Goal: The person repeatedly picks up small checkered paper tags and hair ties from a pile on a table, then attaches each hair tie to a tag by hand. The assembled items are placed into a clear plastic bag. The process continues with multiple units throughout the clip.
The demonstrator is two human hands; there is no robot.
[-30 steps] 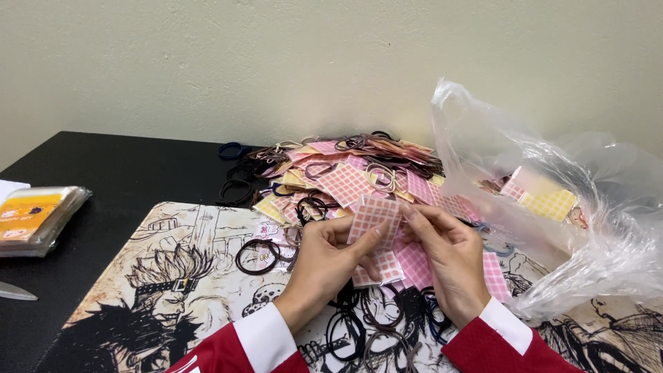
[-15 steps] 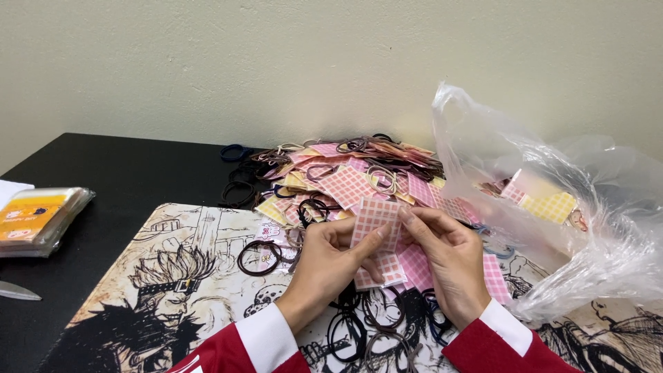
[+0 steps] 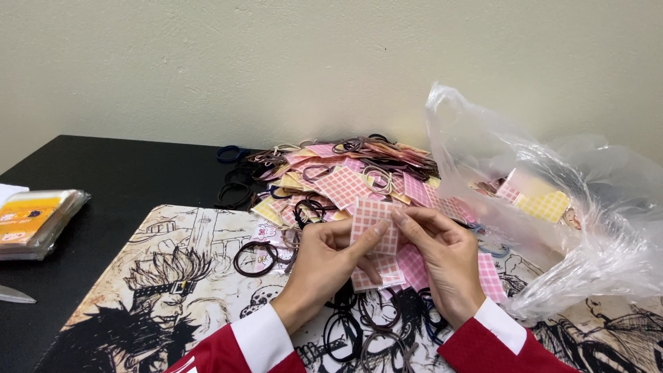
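My left hand (image 3: 324, 266) & right hand (image 3: 442, 259) both pinch a pink checked card (image 3: 375, 224) btwn fingertips, held upright. Hair ties (image 3: 254, 257) & more cards (image 3: 342, 185) lie on the printed mat (image 3: 138, 276), clear plastic bag (image 3: 573, 228) to my right.

home craft desk | comic-art mat (image 3: 173, 276) | plain wall (image 3: 276, 62)

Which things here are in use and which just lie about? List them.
In use: left hand and right hand pinching a pink checked card; card pile; hair ties.
Lying about: plastic bag, wrapped packet, printed mat.
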